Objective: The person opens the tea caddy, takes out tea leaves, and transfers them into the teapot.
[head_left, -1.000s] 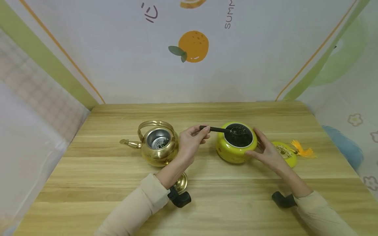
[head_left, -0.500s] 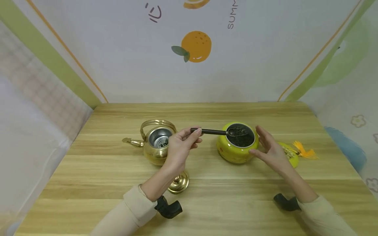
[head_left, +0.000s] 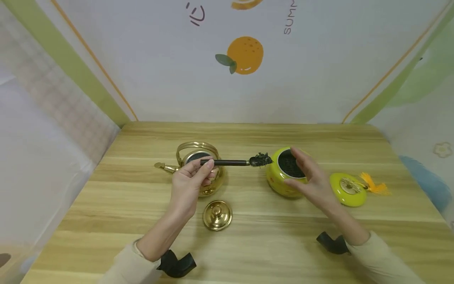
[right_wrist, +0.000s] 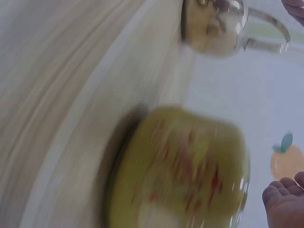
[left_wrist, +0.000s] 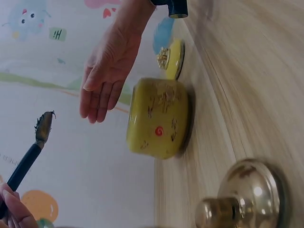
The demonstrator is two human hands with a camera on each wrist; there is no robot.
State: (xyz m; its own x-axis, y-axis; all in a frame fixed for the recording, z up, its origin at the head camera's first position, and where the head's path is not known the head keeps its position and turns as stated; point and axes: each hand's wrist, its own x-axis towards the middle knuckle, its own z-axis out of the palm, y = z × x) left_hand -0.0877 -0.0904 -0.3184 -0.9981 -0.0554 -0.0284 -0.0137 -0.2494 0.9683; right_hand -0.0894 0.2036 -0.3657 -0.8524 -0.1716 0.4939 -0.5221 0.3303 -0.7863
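Now your left hand (head_left: 188,183) pinches the dark-handled spoon (head_left: 232,162), which has risen, heaped with dark leaves (head_left: 262,159), from the yellow canister (head_left: 280,184) to above its left rim, so this scoop seems complete; your right hand (head_left: 315,183), fingers extended, holds nothing at its right.

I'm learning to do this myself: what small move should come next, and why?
Probably ease the spoon leftward, level, until its loaded end is over the gold kettle: dark leaves are heaped on it, the left hand pinches its handle, and the gold lid lies off the kettle, on the table.
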